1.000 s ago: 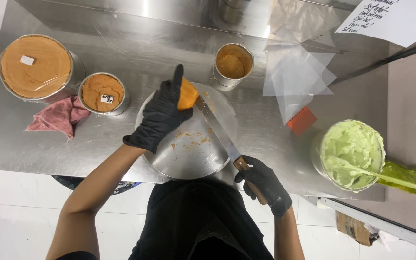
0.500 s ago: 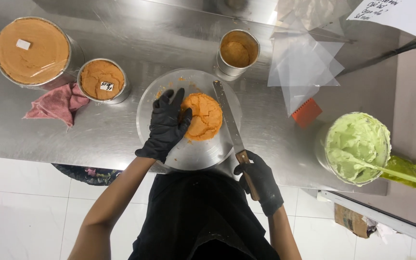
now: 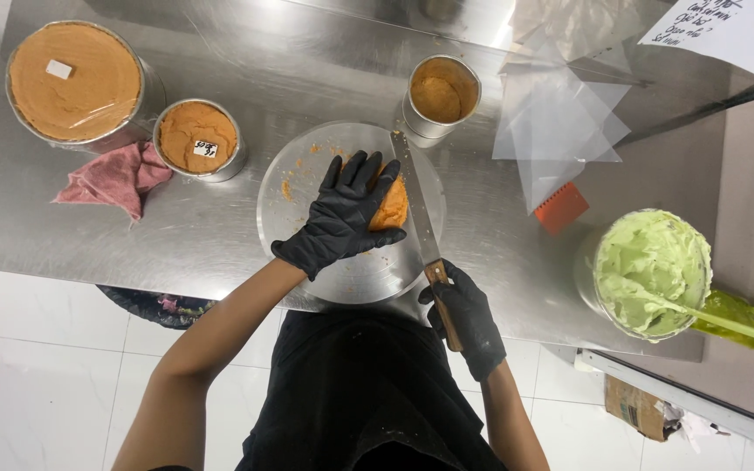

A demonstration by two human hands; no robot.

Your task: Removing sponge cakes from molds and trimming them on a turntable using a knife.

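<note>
Two gloved hands work: left hand (image 3: pixel 342 216) lies open on the orange cake (image 3: pixel 389 206) atop the round turntable (image 3: pixel 307 209); right hand (image 3: pixel 466 316) grips the knife (image 3: pixel 415 197), best kept level against it.

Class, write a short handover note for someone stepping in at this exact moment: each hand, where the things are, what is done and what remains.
Left hand: gloved, pressed flat on the orange cake lying on the round metal turntable.
Right hand: gloved, gripping the wooden handle of the long knife, blade resting along the cake's right side.
Done: crumbs on the turntable suggest some cutting.
Left: bowl of green cream with its spatula looks unused; no cream on the cake.
</note>
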